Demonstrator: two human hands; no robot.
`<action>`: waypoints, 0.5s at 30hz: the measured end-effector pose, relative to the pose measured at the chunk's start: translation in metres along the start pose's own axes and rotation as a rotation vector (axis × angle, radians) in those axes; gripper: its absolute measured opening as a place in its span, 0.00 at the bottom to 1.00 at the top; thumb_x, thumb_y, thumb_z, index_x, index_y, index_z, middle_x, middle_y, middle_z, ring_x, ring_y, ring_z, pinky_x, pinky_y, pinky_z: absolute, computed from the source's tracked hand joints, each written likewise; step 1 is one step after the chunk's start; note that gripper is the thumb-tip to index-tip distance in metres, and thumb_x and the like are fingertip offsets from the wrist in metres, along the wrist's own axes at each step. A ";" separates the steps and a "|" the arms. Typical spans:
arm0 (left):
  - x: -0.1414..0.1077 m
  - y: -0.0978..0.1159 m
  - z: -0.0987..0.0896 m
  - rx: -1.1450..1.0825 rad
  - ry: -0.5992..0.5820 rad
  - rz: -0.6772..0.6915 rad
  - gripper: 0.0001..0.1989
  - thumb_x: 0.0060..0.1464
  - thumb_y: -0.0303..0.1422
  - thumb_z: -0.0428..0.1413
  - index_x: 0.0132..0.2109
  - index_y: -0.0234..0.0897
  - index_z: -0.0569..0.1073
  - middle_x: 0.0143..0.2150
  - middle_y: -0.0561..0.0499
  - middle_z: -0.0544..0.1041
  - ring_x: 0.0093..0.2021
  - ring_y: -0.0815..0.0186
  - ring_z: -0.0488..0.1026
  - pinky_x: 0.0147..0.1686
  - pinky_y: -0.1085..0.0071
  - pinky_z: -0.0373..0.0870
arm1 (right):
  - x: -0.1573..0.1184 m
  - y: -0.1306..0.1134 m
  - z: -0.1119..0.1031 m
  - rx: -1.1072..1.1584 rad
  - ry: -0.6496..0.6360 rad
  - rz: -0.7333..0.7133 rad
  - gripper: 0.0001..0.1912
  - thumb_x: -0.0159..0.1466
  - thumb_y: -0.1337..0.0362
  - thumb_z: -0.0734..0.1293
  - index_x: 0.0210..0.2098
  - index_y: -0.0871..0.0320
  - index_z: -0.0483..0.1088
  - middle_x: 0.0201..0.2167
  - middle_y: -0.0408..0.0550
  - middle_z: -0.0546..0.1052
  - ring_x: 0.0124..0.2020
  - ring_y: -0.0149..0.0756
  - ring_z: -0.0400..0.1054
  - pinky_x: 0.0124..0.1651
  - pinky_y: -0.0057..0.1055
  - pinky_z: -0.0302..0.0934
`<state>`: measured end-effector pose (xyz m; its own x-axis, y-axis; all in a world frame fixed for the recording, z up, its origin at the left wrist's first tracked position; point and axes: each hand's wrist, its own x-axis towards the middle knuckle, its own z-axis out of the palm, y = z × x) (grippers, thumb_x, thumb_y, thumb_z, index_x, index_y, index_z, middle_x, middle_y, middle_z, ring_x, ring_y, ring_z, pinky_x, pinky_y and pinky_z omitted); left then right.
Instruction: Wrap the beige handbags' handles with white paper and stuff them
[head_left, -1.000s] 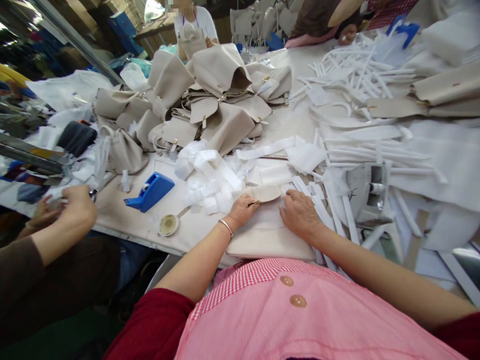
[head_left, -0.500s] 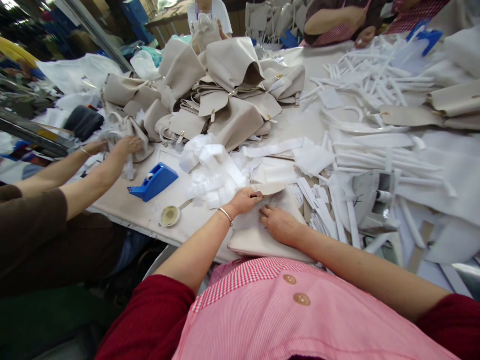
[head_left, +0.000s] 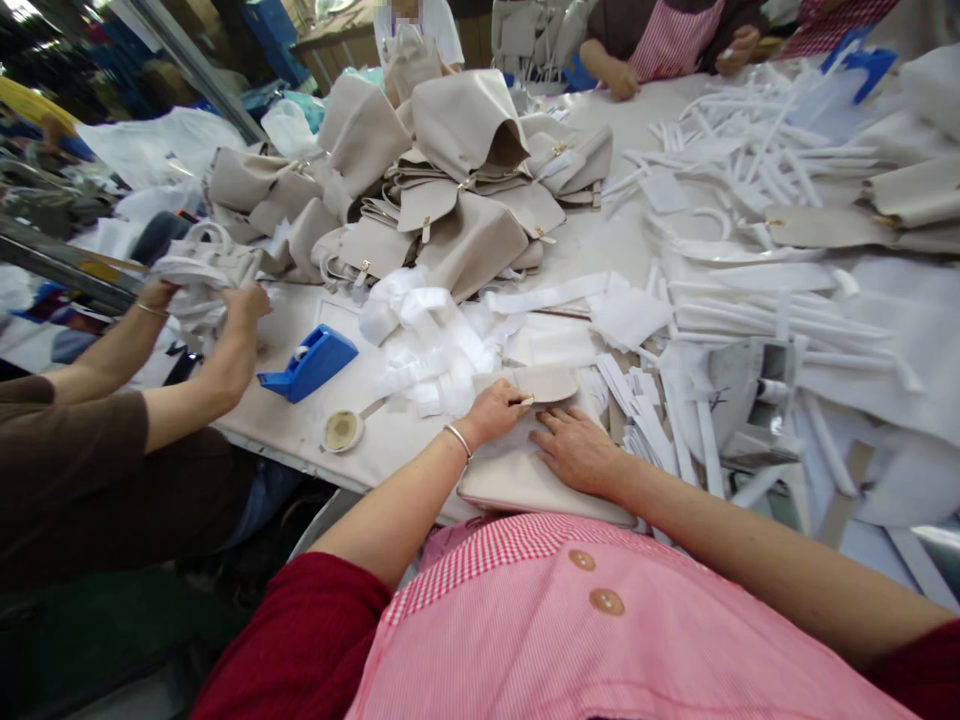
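Note:
A beige bag (head_left: 536, 483) lies flat at the table edge in front of my apron. Its rounded flap (head_left: 551, 384) is folded up at the far side, with a small metal piece at its edge. My left hand (head_left: 496, 408), with a bracelet at the wrist, pinches the flap's edge near that metal piece. Flat on the bag body, just right of it, rests my right hand (head_left: 574, 448), its fingers spread and touching the bag below the flap.
Beyond lies a heap of beige bags (head_left: 457, 230). A blue tape dispenser (head_left: 311, 362), a tape roll (head_left: 343, 431) and crumpled white wrapping (head_left: 427, 340) are nearer. White strips (head_left: 787, 310) cover the right side. A co-worker's hands (head_left: 244, 305) handle a bag at left.
My right hand has shifted slightly right, and more of the flap shows. The co-worker at left has lifted a bag. Across the table, another person has moved, hands now apart.

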<state>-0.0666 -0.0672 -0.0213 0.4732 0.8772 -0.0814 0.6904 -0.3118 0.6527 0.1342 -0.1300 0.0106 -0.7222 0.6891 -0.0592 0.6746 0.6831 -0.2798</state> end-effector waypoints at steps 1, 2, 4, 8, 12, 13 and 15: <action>-0.001 0.001 0.002 -0.003 0.014 -0.008 0.10 0.57 0.32 0.57 0.43 0.41 0.81 0.38 0.50 0.79 0.41 0.64 0.72 0.45 0.71 0.70 | 0.000 0.000 0.000 -0.010 0.000 0.006 0.18 0.65 0.59 0.63 0.49 0.62 0.74 0.57 0.64 0.70 0.58 0.54 0.61 0.60 0.49 0.48; -0.002 0.002 0.003 -0.001 0.027 -0.014 0.10 0.56 0.32 0.57 0.44 0.41 0.81 0.39 0.49 0.78 0.41 0.64 0.72 0.45 0.70 0.70 | 0.000 0.000 -0.001 -0.020 0.001 0.007 0.18 0.65 0.58 0.63 0.49 0.62 0.74 0.56 0.64 0.70 0.59 0.54 0.61 0.61 0.49 0.48; -0.004 0.004 0.005 0.008 0.047 -0.020 0.12 0.56 0.31 0.57 0.45 0.41 0.81 0.40 0.48 0.77 0.42 0.64 0.73 0.46 0.70 0.70 | 0.000 0.000 -0.001 -0.033 0.005 0.004 0.19 0.65 0.58 0.62 0.50 0.63 0.73 0.56 0.64 0.71 0.59 0.54 0.61 0.61 0.48 0.48; -0.010 0.010 0.005 0.037 0.055 0.007 0.11 0.56 0.32 0.57 0.45 0.39 0.81 0.41 0.47 0.76 0.41 0.64 0.73 0.45 0.70 0.71 | 0.000 0.000 -0.003 -0.020 0.012 0.009 0.19 0.66 0.58 0.62 0.49 0.64 0.73 0.51 0.63 0.74 0.56 0.52 0.63 0.60 0.47 0.50; -0.014 0.014 0.004 0.104 0.002 0.087 0.12 0.57 0.33 0.56 0.46 0.39 0.80 0.43 0.46 0.75 0.42 0.63 0.73 0.46 0.69 0.70 | -0.004 0.004 -0.009 0.040 -0.010 -0.020 0.17 0.66 0.59 0.62 0.47 0.64 0.74 0.47 0.61 0.76 0.53 0.49 0.66 0.57 0.42 0.53; -0.014 0.015 0.004 0.125 -0.020 0.115 0.12 0.57 0.33 0.56 0.46 0.39 0.79 0.43 0.46 0.75 0.42 0.63 0.73 0.47 0.68 0.70 | -0.005 0.006 -0.011 0.061 -0.021 -0.011 0.16 0.67 0.59 0.61 0.44 0.63 0.75 0.44 0.59 0.77 0.50 0.47 0.68 0.54 0.41 0.55; -0.016 0.015 0.004 0.163 -0.051 0.166 0.11 0.57 0.34 0.56 0.45 0.39 0.79 0.43 0.45 0.75 0.43 0.62 0.73 0.48 0.67 0.70 | -0.005 0.011 -0.017 0.067 -0.008 0.052 0.16 0.69 0.60 0.58 0.40 0.62 0.75 0.39 0.57 0.78 0.44 0.44 0.70 0.50 0.38 0.57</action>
<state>-0.0615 -0.0869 -0.0131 0.6120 0.7905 -0.0239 0.6780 -0.5088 0.5305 0.1481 -0.1222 0.0238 -0.6879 0.7211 -0.0827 0.6996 0.6285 -0.3400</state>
